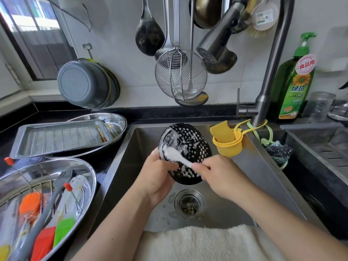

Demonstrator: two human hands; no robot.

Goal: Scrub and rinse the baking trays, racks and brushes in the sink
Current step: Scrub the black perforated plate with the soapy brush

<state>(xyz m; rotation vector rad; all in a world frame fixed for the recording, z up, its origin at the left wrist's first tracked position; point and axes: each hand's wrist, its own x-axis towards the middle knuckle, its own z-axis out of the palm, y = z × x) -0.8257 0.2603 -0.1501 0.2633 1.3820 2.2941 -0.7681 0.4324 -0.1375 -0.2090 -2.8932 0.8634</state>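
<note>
Soap makes the black perforated tray (185, 153) the tricky part of this job: it looks thin, stiff and light, but the foam smeared over its face should leave it slippery, so the rim is the place to hold it, as the left hand (160, 176) does now, fingers curled round the lower left edge with the thumb on the face. The disc is round, dark, dotted all over with small holes, and streaked white with suds. It is held tilted up over the sink (216, 210), above the drain (189, 203).

Across the disc lies a white brush (178, 156), its head buried in foam near the left edge. The right hand (216, 176) pinches the handle end between thumb and fingertips. Scrubbing looks under way; rinsing has not yet come, since no water shows at the tap (218, 42).

On the counter to the left, a rectangular steel tray (24, 138) holds a wire rack (62, 136). Nearer, an oval steel dish (82, 172) carries several silicone brushes (47, 223) in orange, red and green. A yellow sponge (223, 133) sits in a holder at the sink's far corner, just beside a bottle of dish soap (295, 85). A pale towel (197, 243) drapes the near edge.
</note>
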